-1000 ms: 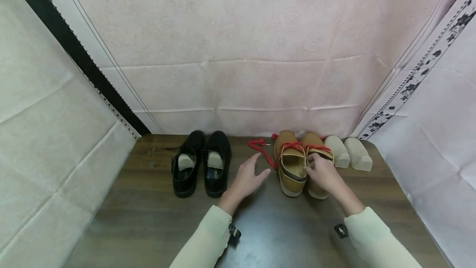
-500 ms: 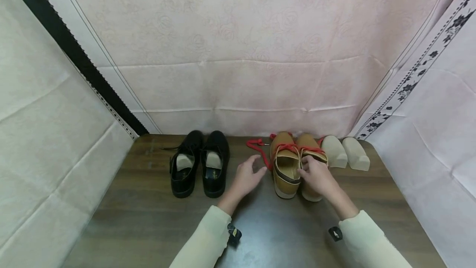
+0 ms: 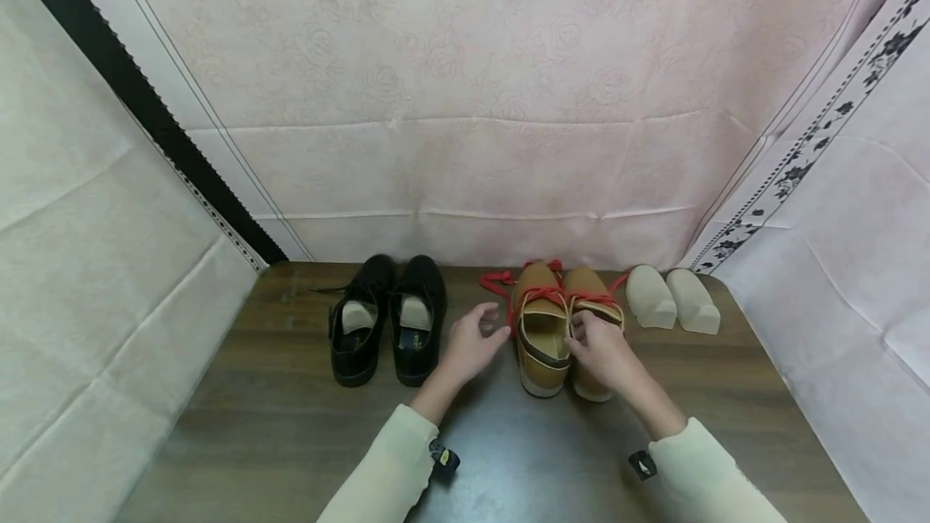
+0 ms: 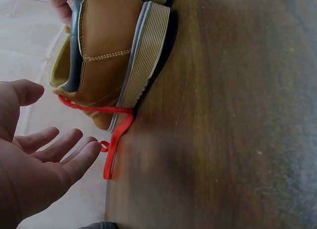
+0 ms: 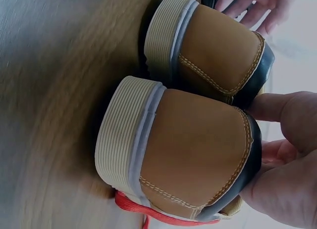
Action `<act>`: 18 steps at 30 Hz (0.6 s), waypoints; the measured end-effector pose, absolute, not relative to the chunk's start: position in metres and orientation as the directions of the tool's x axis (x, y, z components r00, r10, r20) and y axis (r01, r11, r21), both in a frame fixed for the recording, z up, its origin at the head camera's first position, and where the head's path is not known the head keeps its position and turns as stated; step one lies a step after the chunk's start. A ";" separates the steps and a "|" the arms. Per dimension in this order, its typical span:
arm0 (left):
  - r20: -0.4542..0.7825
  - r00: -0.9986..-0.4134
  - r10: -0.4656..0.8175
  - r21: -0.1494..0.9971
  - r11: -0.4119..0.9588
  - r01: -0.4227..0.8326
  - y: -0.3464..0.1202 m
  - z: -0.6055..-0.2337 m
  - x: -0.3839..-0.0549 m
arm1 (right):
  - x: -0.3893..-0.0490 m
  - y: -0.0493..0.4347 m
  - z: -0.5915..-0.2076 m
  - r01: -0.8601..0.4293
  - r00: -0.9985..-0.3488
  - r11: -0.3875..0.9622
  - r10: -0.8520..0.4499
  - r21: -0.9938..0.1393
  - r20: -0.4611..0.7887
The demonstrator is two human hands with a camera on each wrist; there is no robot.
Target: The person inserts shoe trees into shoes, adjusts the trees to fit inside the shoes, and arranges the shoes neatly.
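While the right hand [image 3: 603, 349] pinches the inner collar of the right tan shoe [image 5: 195, 145], thumb outside in the gap between the pair, the left hand [image 3: 468, 345] waits with its fingers loosely curved and apart, holding nothing, just beside the left tan shoe [image 3: 539, 370]. From where I stand, both tan shoes sit upright near the back of the tabletop [image 3: 254, 426], side by side, toes pointing away from the person. Their red laces [image 3: 545, 294] trail loose at either side. Off to the left stand two black shoes [image 3: 420, 281], each with a pale insert [image 3: 416, 313] in its opening; on the far right, two pale blocks [image 3: 650, 297] lie on the wood.

I'd judge this to be the lining up of the tan pair. What's called for now, I think, is a gentle nudge to square the two heels, the left hand steadying the outer side, before the pinch is released.
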State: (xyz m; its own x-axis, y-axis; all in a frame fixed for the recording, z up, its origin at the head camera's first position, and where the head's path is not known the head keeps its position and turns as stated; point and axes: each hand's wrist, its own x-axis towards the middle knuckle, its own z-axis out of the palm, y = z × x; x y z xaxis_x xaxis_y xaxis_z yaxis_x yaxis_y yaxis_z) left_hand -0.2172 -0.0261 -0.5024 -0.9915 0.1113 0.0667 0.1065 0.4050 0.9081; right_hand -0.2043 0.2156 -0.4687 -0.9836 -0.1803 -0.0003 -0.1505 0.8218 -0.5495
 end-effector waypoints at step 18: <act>0.026 -0.996 0.081 0.875 0.480 0.062 -0.034 -0.492 -0.211 | -0.195 0.179 -0.471 -0.155 -0.981 0.791 -0.194 -0.592 -0.001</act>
State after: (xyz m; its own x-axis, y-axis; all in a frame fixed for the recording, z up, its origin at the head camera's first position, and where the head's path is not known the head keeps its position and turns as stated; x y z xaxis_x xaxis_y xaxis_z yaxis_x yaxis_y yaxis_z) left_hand -0.2109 -0.0339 -0.4923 -0.9964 0.0808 0.0261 0.0619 0.4803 0.8749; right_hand -0.1950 0.1790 -0.4711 -0.9811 -0.1936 -0.0010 -0.1554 0.7907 -0.5921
